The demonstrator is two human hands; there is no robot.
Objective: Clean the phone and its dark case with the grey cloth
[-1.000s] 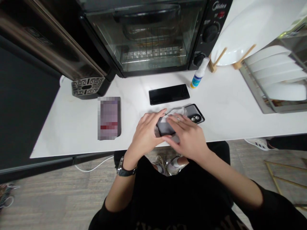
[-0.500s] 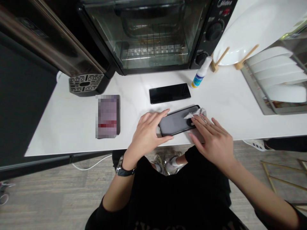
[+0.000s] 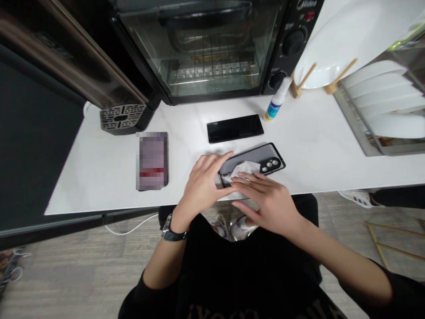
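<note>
"Where is the phone case (image 3: 260, 152)?"

"It lies flat on the white bench (image 3: 186, 118), close to the front edge. Its right end is turned a bit toward the back."

"What is the left hand (image 3: 203, 182) doing?"

"It clamps the case's left end. The thumb is on the near side and the fingers are on the far side."

"And the right hand (image 3: 272, 199)?"

"Its fingers press on a crumpled white wipe (image 3: 246, 168) on top of the case. The thumb sticks out, apart from them."

"What else is there?"

"A black phone (image 3: 235, 129) lies just behind the case. A spray bottle (image 3: 276, 103) stands near it."
</note>
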